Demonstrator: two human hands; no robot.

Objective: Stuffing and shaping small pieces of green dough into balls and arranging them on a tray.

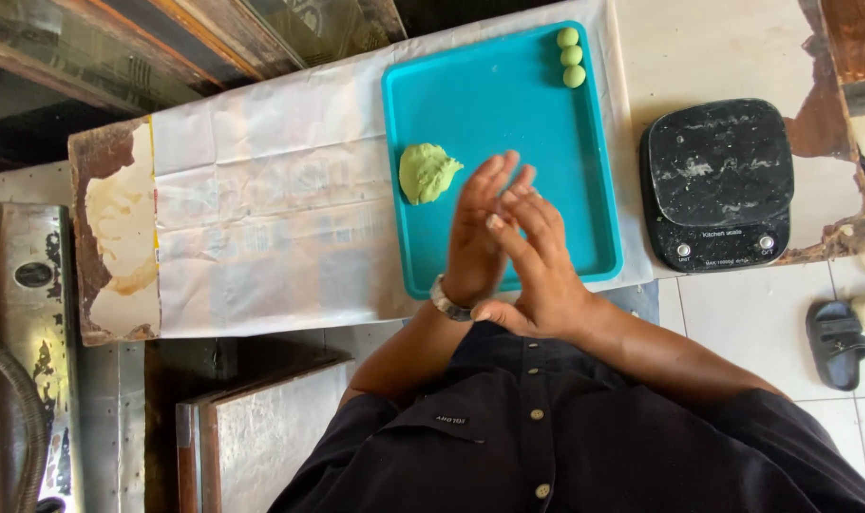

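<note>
My left hand (475,233), with a watch on its wrist, and my right hand (543,275) are pressed flat together, palm to palm, over the near part of a teal tray (508,114). The fingers are straight, and whatever lies between the palms is hidden. A lump of green dough (427,173) sits on the tray's left side, just left of my left hand's fingertips. Three small green dough balls (572,56) stand in a row at the tray's far right corner.
The tray rests on white paper (261,218) that covers a worn table. A black kitchen scale (717,185) dusted with flour stands to the right of the tray. A dark sandal (836,342) lies on the tiled floor at right. Metal sheets (271,437) lean below the table.
</note>
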